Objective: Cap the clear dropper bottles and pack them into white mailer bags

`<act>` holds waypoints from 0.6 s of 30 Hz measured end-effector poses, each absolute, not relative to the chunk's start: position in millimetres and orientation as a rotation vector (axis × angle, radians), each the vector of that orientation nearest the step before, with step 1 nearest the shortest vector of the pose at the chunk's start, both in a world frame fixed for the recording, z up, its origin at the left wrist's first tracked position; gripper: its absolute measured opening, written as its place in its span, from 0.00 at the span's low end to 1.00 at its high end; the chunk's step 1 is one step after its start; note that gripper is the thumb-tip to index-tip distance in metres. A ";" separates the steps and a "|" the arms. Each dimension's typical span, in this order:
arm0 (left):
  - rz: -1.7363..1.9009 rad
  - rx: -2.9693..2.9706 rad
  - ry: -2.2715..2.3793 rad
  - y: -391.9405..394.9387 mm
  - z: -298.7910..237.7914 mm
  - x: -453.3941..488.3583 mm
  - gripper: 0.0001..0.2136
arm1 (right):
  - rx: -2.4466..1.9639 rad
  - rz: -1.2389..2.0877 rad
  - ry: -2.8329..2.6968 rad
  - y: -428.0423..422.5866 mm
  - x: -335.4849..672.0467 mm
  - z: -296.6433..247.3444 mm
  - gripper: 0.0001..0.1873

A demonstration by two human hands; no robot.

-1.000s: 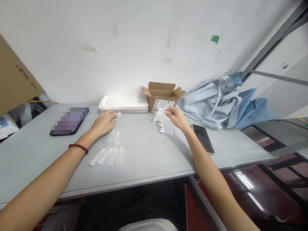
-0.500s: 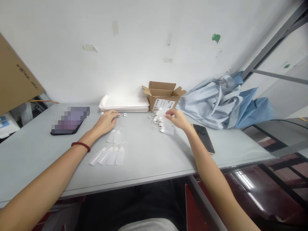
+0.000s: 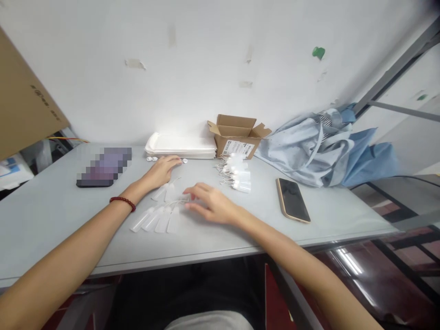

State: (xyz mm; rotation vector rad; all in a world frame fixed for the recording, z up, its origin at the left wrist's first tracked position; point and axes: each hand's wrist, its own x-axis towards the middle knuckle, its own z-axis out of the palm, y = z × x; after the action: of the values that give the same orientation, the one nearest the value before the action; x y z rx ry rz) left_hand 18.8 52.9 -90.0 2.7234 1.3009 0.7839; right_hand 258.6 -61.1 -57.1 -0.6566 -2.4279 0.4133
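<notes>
Two hands are out on the grey table, both open and neither gripping anything. My right hand is palm down with the fingers loosely spread, hovering low over the tabletop; its fingertips reach the thin strings at the tops of the row of small white bottles, which lies just to the left of it. The hand is blurred, so I cannot tell whether the tips press on a string or only sit above it.

My left hand, with a red bead bracelet on the wrist, lies flat further back, fingers stretched out toward the white trays. Its fingertips are just beside a small white cap. A pair of bottles lies between my two hands.

Well to the right of my left hand sits a bunch of stringed bottles, in front of the open cardboard box. A phone lies face up nearer the table's right side, beside the blue cloth.
</notes>
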 end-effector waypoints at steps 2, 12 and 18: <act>0.789 2.714 1.302 53.3 -89.7 19.3 0.21 | -0.566 0.427 -2.519 -68.8 248.6 -61.9 0.17; 0.807 2.606 1.382 57.3 -86.5 26.8 0.19 | -0.465 0.429 -2.700 -80.7 243.1 -64.4 0.19; 0.814 2.578 1.390 55.7 -82.2 27.6 0.17 | -0.480 0.473 -2.726 -81.0 243.2 -68.3 0.19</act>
State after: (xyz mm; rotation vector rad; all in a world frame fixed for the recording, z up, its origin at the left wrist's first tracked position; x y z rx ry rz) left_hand 27.6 55.7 -82.2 2.5778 1.3896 0.8142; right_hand 243.2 -81.0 -68.3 -0.4800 -2.7263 0.4731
